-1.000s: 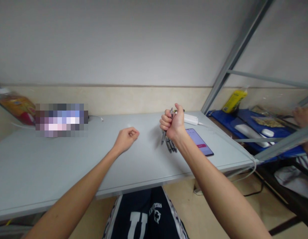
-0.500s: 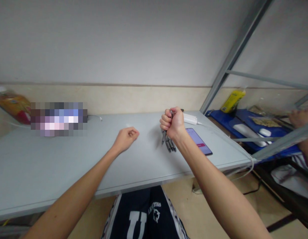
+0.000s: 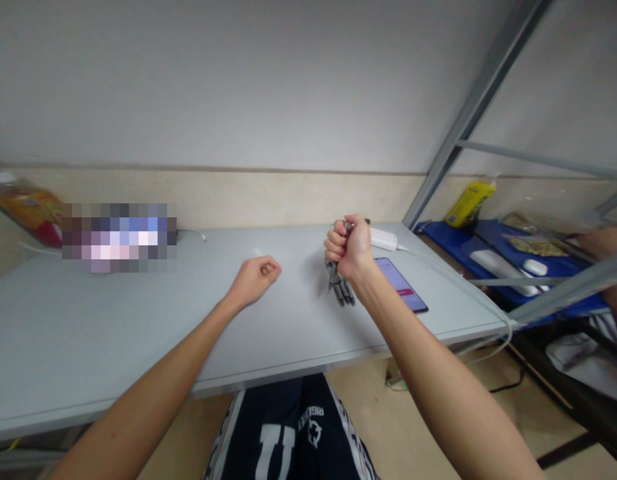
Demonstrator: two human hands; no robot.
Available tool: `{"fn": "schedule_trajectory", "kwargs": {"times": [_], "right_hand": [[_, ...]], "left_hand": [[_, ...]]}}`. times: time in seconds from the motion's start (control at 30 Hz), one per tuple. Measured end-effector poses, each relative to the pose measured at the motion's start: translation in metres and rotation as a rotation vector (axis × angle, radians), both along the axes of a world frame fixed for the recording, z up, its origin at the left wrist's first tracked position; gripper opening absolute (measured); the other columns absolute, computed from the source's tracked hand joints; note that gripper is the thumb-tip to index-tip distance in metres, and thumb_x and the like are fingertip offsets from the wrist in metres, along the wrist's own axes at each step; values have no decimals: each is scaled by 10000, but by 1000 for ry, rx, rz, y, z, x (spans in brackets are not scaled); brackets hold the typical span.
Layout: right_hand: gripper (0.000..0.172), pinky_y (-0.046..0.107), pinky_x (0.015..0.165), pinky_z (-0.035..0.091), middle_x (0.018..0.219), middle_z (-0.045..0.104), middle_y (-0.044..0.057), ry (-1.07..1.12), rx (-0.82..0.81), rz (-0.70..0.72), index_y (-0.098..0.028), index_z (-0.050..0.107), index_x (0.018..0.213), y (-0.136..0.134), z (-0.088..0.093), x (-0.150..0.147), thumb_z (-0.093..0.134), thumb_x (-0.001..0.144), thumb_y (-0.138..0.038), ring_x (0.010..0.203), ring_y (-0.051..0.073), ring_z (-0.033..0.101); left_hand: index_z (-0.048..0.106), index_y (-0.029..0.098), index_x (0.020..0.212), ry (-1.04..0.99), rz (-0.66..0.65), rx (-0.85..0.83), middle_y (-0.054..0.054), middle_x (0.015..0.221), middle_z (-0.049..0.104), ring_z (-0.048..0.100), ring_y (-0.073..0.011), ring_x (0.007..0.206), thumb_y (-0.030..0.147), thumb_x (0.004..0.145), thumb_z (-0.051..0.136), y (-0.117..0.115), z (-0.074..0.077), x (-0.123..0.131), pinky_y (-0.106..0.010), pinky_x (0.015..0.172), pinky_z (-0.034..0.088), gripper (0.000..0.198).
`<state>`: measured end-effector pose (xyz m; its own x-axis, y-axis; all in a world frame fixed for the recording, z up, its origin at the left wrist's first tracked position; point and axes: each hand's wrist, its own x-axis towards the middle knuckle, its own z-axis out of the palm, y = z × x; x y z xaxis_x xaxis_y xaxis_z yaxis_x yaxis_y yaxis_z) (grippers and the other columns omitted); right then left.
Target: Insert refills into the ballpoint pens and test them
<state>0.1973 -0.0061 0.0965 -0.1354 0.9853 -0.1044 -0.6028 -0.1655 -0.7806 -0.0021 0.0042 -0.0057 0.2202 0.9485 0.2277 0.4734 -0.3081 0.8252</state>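
Note:
My right hand (image 3: 349, 248) is a closed fist wrapped round a bundle of grey pens (image 3: 341, 288), held upright with their tips near the grey table (image 3: 138, 320). My left hand (image 3: 255, 279) rests on the table to the left, its fingers curled shut with nothing visible in them. A phone (image 3: 402, 285) with a lit screen lies just right of my right hand. A white charger block (image 3: 383, 238) with its cable lies behind that hand.
A blurred-out object (image 3: 118, 235) and a red-orange packet (image 3: 26, 212) sit at the table's far left. A metal frame (image 3: 468, 113) stands at the right over a blue tray (image 3: 513, 260) with a yellow bottle (image 3: 469, 201). Another person's hand (image 3: 606, 243) shows at the right edge.
My right thumb has folded down over the pens, and the fist has shifted slightly right. My left hand has stayed put.

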Motion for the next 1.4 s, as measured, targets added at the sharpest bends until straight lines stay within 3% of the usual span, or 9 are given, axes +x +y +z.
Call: {"fn": "schedule_trajectory", "kwargs": {"times": [0.23,0.3,0.4,0.5,0.6,0.77,1.0,1.2,1.4], "right_hand": [[319,183,352,140,432,217,-98,-181,93,34,-218,365,616,2,-17,-10,336,792,-483,360,72,170],[205,188,385,220,486,316,-81,-328,116,18,-213,433,714,5,-29,-17,343,791,-379,394,83,268],[198,214,468,322,565,424,-51,-779,167,-41,-201,516,885,9,-49,-24,372,748,-193,493,113,404],[270,262,692,401,788,571,41,-1302,336,-89,-153,555,956,12,-65,-24,376,759,-108,758,157,521],[255,300,831,371,957,592,129,-1706,420,-116,-108,584,962,10,-74,-18,404,782,-105,917,202,512],[308,445,875,321,1159,509,175,-2102,327,-287,-139,562,1083,-2,-79,-7,453,805,-216,1095,311,397],[604,568,930,221,1393,299,186,-2186,137,-195,-189,333,1350,-4,-78,1,445,824,-466,1246,346,235],[643,586,927,228,1402,279,188,-2132,59,-84,-166,341,1344,-2,-83,9,343,839,-563,1256,343,225],[649,571,924,234,1362,315,187,-2103,79,-117,-175,404,1293,1,-86,13,368,812,-609,1217,340,274]], "left_hand": [[610,140,714,12,-16,5,17,572,548,473,-96,539,275,733,540,-1,0,1,-210,523,349,153],[607,141,707,29,-26,10,21,566,539,466,-93,532,269,736,536,-2,1,1,-207,515,342,149],[607,145,700,58,-44,19,24,557,534,462,-92,524,269,742,527,-4,3,2,-205,504,332,153],[614,145,706,76,-44,25,19,561,549,475,-97,529,276,744,523,-4,3,2,-207,506,339,164],[618,144,711,88,-49,35,8,586,573,492,-102,546,274,744,519,-3,2,1,-209,518,355,167],[615,144,701,106,-66,45,2,592,578,495,-102,545,273,747,511,-4,1,1,-210,523,363,172],[616,148,696,112,-71,52,2,592,577,493,-105,550,279,748,504,-4,0,2,-213,524,362,180],[617,150,695,132,-65,58,-1,603,591,501,-107,556,270,747,503,-6,3,3,-216,538,369,174],[620,150,702,165,-58,59,-2,609,593,507,-109,565,262,754,501,-6,3,3,-217,545,368,171]]}}
